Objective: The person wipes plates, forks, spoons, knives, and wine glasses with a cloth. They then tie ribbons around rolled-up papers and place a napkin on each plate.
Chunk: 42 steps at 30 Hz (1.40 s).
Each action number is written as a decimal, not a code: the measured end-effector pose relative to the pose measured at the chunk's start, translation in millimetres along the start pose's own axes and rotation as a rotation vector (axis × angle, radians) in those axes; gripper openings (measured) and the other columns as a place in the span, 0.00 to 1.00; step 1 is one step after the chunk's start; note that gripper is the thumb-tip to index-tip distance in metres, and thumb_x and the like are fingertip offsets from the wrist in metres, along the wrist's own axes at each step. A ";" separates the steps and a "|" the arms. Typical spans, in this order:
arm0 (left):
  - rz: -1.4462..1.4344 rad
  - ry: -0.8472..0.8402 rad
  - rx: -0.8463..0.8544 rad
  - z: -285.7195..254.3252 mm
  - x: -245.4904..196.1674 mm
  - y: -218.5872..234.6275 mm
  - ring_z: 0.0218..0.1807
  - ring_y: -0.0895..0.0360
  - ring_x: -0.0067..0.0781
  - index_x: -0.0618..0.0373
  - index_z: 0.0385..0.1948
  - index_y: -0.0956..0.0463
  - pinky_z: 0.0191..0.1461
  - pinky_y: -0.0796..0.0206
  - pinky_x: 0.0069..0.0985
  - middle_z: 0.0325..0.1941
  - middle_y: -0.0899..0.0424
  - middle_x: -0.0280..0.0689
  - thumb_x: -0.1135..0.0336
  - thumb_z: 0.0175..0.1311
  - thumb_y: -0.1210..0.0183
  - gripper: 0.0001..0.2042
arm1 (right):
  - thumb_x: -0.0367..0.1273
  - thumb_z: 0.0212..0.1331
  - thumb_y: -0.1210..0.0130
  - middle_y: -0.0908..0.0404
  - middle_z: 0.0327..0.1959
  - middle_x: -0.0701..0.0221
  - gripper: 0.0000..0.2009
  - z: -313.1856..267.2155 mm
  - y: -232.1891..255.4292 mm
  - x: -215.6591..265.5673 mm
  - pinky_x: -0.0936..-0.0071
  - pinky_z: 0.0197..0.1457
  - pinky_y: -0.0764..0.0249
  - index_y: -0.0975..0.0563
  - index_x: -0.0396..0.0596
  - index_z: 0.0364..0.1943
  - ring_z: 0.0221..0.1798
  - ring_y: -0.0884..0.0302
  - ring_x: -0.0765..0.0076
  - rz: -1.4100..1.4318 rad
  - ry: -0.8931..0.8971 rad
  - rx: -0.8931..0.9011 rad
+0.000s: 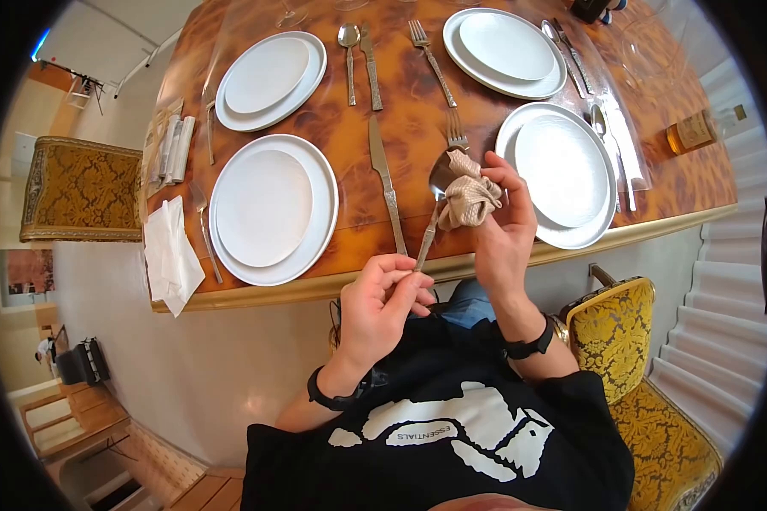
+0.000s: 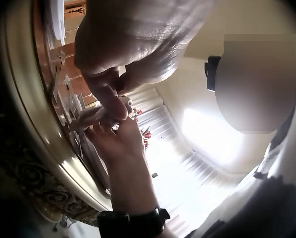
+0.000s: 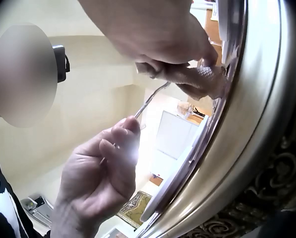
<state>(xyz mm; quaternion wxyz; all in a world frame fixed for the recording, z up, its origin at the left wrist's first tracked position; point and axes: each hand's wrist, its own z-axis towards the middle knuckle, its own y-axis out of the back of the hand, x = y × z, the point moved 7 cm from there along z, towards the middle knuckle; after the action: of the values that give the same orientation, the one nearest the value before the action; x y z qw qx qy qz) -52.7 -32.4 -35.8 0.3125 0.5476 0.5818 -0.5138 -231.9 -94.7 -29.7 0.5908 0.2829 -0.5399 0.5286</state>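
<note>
Here, left hand [image 1: 382, 298] nearer, grip pinching a spoon [image 1: 430, 230], right hand [image 1: 506, 234] farther forward, grip holding tan cloth [image 1: 470, 201].

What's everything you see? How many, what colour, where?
Large plates: four, white, tabletop
Small plates: four, white, atop large
Spoons: four or more, silver, tabletop; one held
Forks, knives: three or more each, silver, tabletop
Cloth: one, beige, at held spoon
Bottle: one, amber, table's right
Glasses: two or more, clear, far side
Napkin: one, white, table's left
Bundles: several, pale, table's left
Table: one, brown, centre
Chairs: two or more, gold-patterned, sides
Curtain: one, white, right
T-shirt: one, black, on person
Wristbands: two, black, wrists
Left hand: one, bare, spoon handle
Right hand: one, bare, at cloth
</note>
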 end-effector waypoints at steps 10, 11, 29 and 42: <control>0.293 -0.258 0.003 -4.4 -2.9 -16.0 0.27 0.21 0.21 0.68 0.54 0.26 0.28 0.26 0.18 0.35 0.15 0.44 0.79 0.67 0.45 0.15 | 0.17 0.60 0.49 0.21 0.53 0.68 0.18 -8.4 -15.5 6.5 0.77 0.60 0.30 0.22 0.38 0.55 0.56 0.25 0.74 -0.106 -0.048 0.094; 0.367 -0.279 0.001 -5.9 -4.0 -16.3 0.26 0.21 0.20 0.67 0.53 0.25 0.28 0.27 0.18 0.34 0.14 0.41 0.78 0.67 0.45 0.14 | 0.17 0.60 0.49 0.20 0.51 0.67 0.17 -6.5 -10.8 4.5 0.77 0.59 0.29 0.23 0.37 0.54 0.53 0.24 0.75 -0.090 -0.068 0.058; 0.044 0.069 0.172 -3.5 6.8 -11.2 0.24 0.28 0.15 0.63 0.59 0.31 0.23 0.38 0.11 0.41 0.18 0.39 0.74 0.72 0.52 0.16 | 0.13 0.48 0.52 0.20 0.44 0.66 0.22 10.3 -8.8 27.1 0.78 0.49 0.26 0.27 0.40 0.51 0.43 0.22 0.75 -0.256 0.139 0.203; -0.663 -0.041 0.117 42.0 1.6 10.9 0.66 0.31 0.40 0.55 0.60 0.30 0.65 0.34 0.45 0.66 0.29 0.39 0.66 0.73 0.52 0.16 | 0.17 0.55 0.52 0.23 0.49 0.69 0.23 -13.9 -68.1 31.9 0.78 0.57 0.30 0.28 0.42 0.58 0.52 0.26 0.76 -0.042 -0.142 0.447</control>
<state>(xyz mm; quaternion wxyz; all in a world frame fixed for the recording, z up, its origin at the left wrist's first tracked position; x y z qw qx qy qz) -50.9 -72.8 -51.7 0.1082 0.3349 0.6914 -0.6310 -168.3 -91.1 12.8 0.4847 0.4542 -0.4436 0.6016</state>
